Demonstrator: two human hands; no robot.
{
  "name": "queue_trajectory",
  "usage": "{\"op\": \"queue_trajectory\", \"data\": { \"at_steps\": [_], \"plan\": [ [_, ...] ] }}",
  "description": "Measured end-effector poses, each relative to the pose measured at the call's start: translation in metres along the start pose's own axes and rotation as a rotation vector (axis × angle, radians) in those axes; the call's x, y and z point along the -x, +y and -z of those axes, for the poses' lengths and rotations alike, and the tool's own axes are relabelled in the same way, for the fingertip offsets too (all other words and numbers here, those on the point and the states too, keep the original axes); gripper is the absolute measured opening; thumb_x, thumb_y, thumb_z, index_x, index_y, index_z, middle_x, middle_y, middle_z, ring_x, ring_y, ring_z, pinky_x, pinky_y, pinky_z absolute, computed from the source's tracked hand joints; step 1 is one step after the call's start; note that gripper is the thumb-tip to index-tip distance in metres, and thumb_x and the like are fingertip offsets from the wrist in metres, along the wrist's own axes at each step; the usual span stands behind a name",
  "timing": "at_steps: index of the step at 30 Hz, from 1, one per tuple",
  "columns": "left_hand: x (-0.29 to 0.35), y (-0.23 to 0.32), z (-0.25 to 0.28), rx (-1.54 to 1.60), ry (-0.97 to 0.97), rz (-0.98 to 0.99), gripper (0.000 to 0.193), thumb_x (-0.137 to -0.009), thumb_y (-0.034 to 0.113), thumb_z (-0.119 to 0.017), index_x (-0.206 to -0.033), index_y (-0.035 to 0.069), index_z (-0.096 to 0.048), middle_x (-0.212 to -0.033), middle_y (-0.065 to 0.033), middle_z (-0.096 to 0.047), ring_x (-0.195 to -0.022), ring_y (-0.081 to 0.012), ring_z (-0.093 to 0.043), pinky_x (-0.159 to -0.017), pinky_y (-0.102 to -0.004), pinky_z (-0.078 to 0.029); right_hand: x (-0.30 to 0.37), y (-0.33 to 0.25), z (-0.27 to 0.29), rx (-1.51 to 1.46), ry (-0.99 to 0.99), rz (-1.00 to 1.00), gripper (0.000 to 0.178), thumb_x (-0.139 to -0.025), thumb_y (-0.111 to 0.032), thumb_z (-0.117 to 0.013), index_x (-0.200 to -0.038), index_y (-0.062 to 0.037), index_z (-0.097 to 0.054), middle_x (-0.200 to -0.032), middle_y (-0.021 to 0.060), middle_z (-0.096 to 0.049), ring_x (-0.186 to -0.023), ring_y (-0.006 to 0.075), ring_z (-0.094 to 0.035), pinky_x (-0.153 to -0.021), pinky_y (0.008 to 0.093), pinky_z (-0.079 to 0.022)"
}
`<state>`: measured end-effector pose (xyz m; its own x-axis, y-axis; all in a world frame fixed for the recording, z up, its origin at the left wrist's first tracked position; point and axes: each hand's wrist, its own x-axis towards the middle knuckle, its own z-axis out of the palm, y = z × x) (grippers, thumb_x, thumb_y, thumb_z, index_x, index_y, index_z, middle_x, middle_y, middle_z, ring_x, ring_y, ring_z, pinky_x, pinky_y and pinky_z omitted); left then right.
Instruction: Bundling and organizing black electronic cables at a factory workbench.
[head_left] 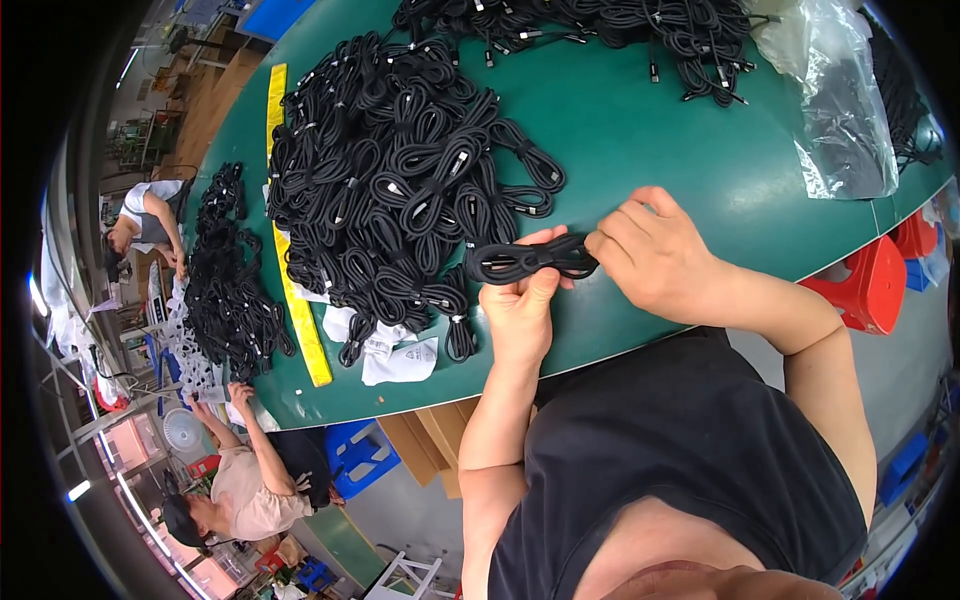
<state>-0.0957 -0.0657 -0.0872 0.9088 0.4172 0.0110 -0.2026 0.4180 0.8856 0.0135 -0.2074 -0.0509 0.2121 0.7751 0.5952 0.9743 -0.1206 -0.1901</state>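
My left hand (pixel 525 310) is closed on a coiled black cable (pixel 520 262), with the thumb across its near side and fingers behind it. The cable is folded into long loops, gathered at the middle. At the cable's right end, my right hand (pixel 650 255) has its fingers bent in a pinch; the fingertips meet the end of the loops, and what exactly lies between them is hidden. Just beyond and left of my hands is a large heap of coiled black cables (pixel 400 170) on the green table (pixel 620 140).
A yellow strip (pixel 303 325) parts the heap from another cable pile (pixel 225 290) at left, where two people work. More cables (pixel 690 45) lie at the far edge beside a clear plastic bag (pixel 845 110). White packets (pixel 400 360) lie near the front edge. A red stool (pixel 868 290) stands right.
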Motion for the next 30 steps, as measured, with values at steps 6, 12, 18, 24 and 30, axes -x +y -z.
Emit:
{"op": "queue_trajectory", "data": {
  "at_steps": [6,12,18,24,30],
  "plan": [
    [-0.002,0.004,0.009,0.026,0.000,-0.015,0.035,-0.080,0.012,-0.065,-0.109,-0.004,-0.053,-0.108,-0.0186,-0.058,-0.079,-0.0169,-0.060,-0.064,-0.0253,-0.049,0.002,0.001,0.001,-0.257,-0.017,-0.037,0.020,-0.064,-0.002,-0.064,-0.080,-0.0033,-0.052,-0.071,0.0066,-0.045,-0.064,0.0218,-0.049,-0.063,0.0342,-0.038],
    [0.000,0.005,0.003,0.066,0.003,0.012,0.037,-0.078,0.013,-0.067,-0.108,-0.004,-0.053,-0.107,-0.0173,-0.059,-0.080,-0.0163,-0.060,-0.065,-0.0250,-0.049,0.003,0.003,-0.005,-0.392,-0.018,-0.158,0.017,-0.068,-0.003,-0.065,-0.079,-0.0048,-0.051,-0.071,0.0073,-0.046,-0.064,0.0244,-0.050,-0.062,0.0346,-0.037],
    [0.003,0.001,0.003,-0.048,0.005,0.020,0.037,-0.077,0.012,-0.067,-0.108,-0.004,-0.054,-0.105,-0.0171,-0.059,-0.081,-0.0180,-0.060,-0.066,-0.0263,-0.050,0.004,-0.002,-0.006,-0.209,-0.055,-0.133,0.018,-0.066,-0.002,-0.065,-0.078,-0.0045,-0.052,-0.070,0.0072,-0.047,-0.064,0.0236,-0.051,-0.063,0.0349,-0.038],
    [0.003,0.005,0.001,0.033,-0.021,0.026,0.036,-0.078,0.012,-0.067,-0.107,-0.005,-0.054,-0.104,-0.0149,-0.060,-0.080,-0.0144,-0.060,-0.068,-0.0249,-0.050,0.004,0.002,-0.004,-0.374,-0.024,-0.059,0.019,-0.064,-0.005,-0.065,-0.078,-0.0036,-0.052,-0.071,0.0064,-0.047,-0.065,0.0217,-0.051,-0.067,0.0346,-0.040],
    [0.008,-0.002,-0.004,0.080,-0.055,0.089,0.037,-0.079,0.013,-0.066,-0.108,-0.005,-0.053,-0.100,-0.0131,-0.061,-0.076,-0.0146,-0.060,-0.070,-0.0256,-0.048,-0.004,-0.010,-0.008,-0.232,0.077,-0.017,0.018,-0.065,-0.007,-0.064,-0.079,-0.0048,-0.052,-0.071,0.0054,-0.047,-0.067,0.0206,-0.051,-0.067,0.0336,-0.040]
  ]
}}
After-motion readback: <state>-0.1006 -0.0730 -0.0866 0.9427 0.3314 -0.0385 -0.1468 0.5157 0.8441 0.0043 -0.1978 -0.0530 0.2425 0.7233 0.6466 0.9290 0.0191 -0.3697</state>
